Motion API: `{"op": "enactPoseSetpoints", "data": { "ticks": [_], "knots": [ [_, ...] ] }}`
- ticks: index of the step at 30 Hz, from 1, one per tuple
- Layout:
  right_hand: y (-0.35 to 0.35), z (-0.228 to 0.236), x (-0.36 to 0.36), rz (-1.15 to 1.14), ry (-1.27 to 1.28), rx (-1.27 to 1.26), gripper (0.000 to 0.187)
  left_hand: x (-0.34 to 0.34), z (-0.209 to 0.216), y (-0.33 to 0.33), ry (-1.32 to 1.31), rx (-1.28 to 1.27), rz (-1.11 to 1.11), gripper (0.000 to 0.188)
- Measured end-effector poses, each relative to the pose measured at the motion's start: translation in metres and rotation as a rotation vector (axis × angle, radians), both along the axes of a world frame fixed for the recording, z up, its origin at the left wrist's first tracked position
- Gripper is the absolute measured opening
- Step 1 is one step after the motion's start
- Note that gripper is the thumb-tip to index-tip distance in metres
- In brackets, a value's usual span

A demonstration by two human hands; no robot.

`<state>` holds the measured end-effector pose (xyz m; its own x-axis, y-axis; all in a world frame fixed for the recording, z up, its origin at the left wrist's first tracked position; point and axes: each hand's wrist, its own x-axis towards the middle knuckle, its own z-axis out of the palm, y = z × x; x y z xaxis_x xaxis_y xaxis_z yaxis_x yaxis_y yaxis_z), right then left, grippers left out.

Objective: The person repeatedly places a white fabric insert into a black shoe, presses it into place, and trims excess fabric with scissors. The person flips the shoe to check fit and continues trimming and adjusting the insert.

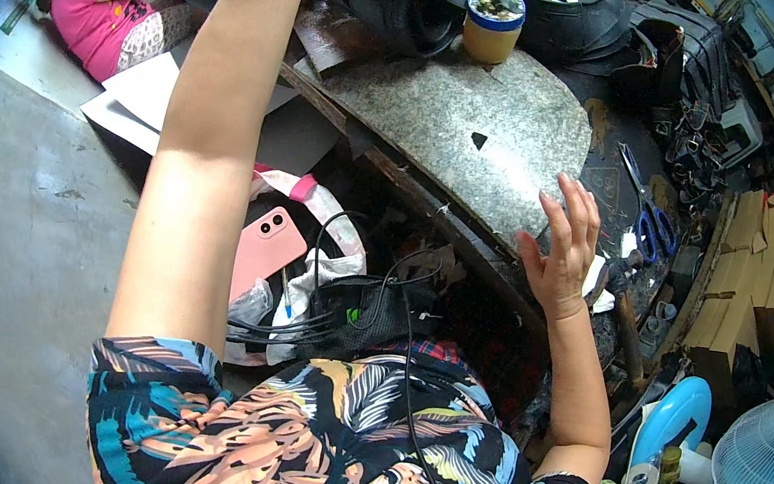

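My left arm reaches far forward, and its hand is cut off by the top edge. My right hand [563, 250] is held near the right edge of a grey speckled stone slab [409, 104], fingers apart and nothing in them. Whether it touches the slab I cannot tell. On the slab lies a small black triangular piece [478, 141]. A tub with a blue rim [491, 41] and yellowish contents stands at the slab's far side. Blue-handled scissors [651, 223] lie right of my right hand.
Black bags [564, 22] crowd the far side of the bench. A pink phone [268, 249] rests among cables by my lap. Flattened cardboard [757, 270] and a fan [762, 459] stand at right. Another person [103, 20] in pink sits at far left.
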<state>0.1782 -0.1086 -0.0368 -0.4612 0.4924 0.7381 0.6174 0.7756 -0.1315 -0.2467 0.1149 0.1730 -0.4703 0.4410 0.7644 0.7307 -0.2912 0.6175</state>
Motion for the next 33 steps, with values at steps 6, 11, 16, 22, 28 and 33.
{"op": "enactPoseSetpoints", "data": {
  "ticks": [6,11,16,22,28,33],
  "knots": [
    [0.008,-0.01,0.005,-0.029,0.041,-0.144,0.053,0.036,-0.049,-0.012,0.57,-0.221,-0.446,0.052],
    [0.01,-0.012,0.003,0.011,0.063,-0.135,0.048,0.056,-0.051,-0.023,0.577,-0.397,-0.155,0.064],
    [0.009,-0.012,0.003,-0.045,0.063,-0.193,0.047,0.021,-0.083,0.016,0.517,-0.129,-0.244,0.061],
    [0.008,-0.01,0.003,-0.027,0.05,-0.197,0.048,0.02,-0.081,0.006,0.56,-0.001,-0.015,0.083],
    [0.007,0.013,0.0,0.018,0.113,-0.269,0.046,0.082,-0.076,-0.052,0.591,0.156,-0.055,0.082],
    [0.038,0.046,0.014,0.011,-0.138,-0.293,0.035,0.172,-0.141,-0.098,1.025,0.07,-0.353,0.054]
  ]
}}
